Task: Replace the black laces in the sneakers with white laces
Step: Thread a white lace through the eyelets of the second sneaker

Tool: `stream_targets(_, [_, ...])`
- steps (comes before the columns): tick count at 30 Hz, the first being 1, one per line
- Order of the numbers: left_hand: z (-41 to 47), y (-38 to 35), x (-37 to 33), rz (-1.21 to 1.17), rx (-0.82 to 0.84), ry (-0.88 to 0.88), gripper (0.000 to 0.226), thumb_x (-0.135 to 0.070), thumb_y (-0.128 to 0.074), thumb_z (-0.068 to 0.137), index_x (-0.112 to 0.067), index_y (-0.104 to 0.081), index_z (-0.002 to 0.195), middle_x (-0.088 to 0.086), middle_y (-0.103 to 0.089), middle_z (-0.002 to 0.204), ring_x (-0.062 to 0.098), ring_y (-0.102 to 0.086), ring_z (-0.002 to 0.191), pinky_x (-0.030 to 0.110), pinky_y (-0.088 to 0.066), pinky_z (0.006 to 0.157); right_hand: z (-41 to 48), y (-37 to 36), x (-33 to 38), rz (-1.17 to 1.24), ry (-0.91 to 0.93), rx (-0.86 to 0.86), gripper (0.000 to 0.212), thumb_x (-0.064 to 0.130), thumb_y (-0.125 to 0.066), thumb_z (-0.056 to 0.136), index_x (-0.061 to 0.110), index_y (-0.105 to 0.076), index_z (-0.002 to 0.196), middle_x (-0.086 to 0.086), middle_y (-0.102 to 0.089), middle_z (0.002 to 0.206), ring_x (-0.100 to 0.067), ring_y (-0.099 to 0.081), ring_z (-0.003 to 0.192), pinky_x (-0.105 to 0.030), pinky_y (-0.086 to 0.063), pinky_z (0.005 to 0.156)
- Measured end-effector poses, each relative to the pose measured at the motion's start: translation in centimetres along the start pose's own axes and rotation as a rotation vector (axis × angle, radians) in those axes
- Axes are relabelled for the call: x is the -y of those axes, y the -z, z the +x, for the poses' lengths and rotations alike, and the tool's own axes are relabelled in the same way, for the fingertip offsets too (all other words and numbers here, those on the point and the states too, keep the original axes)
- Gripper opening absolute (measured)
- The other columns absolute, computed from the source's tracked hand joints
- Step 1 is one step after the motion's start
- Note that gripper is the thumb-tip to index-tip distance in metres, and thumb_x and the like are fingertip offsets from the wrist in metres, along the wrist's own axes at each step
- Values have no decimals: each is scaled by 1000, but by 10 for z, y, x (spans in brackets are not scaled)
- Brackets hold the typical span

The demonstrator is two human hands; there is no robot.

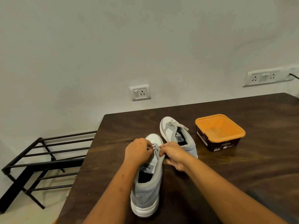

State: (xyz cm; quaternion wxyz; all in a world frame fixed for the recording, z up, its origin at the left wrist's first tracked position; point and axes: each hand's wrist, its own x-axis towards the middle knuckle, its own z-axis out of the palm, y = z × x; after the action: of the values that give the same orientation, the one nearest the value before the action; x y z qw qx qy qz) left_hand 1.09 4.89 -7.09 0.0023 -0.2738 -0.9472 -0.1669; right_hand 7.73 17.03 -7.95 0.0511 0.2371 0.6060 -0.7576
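A grey-and-white sneaker (148, 189) stands on the dark wooden table (242, 167), heel toward me. My left hand (138, 151) pinches a white lace end at the sneaker's eyelets. My right hand (174, 155) grips the sneaker's right eyelet flap, its fingers curled round the edge. The lace between the hands is mostly hidden by my fingers. A second grey-and-white sneaker (176, 133) lies just behind, with a white lace (177, 124) threaded through its eyelets. No black lace is visible.
An orange-rimmed dark plastic box (220, 132) sits open at the right of the table. A black metal rack (40, 160) stands on the floor left of the table. Wall sockets (140, 92) sit behind. The table's left edge runs close to the near sneaker.
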Motion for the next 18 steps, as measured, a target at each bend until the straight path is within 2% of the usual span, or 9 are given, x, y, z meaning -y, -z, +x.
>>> stream_targets(4, [2, -2, -4, 211, -29, -100, 27, -31, -47, 92, -22, -69, 104, -1, -63, 105, 19, -62, 91, 31, -53, 77, 1, -1, 0, -39, 0, -17, 24, -15, -42, 82, -4, -61, 93, -18, -54, 94, -26, -55, 85, -34, -54, 71])
stream_targets(6, [2, -4, -5, 231, -38, -116, 28, -31, -46, 93, -21, -68, 106, 0, -63, 106, 21, -63, 91, 31, -52, 76, 1, -1, 0, -71, 3, -28, 24, -14, -44, 82, -4, -63, 93, -19, -56, 94, -27, -57, 87, -37, -55, 77])
stream_targets(11, [2, -2, 1, 35, -17, -25, 21, -27, -53, 85, -26, -72, 91, -5, -66, 101, 18, -62, 88, 30, -51, 74, -1, 0, 0, -83, 15, -52, 18, -12, -48, 79, -2, -61, 87, -17, -53, 88, -27, -56, 83, -41, -53, 81])
stream_targets(15, [2, 0, 2, -72, -4, 18, 16, -24, -56, 83, -25, -73, 84, -7, -67, 94, 13, -59, 81, 24, -44, 66, -1, -1, 0, -88, 18, -63, 18, -12, -49, 78, -2, -61, 87, -16, -53, 86, -26, -55, 81, -39, -52, 77])
stream_targets(18, [2, -1, 6, -184, 4, 72, 12, -27, -61, 82, -28, -72, 80, -8, -68, 92, 11, -62, 82, 26, -49, 70, 0, -2, -1, -91, 25, -73, 16, -12, -48, 77, 1, -58, 80, -14, -50, 79, -26, -53, 76, -37, -50, 70])
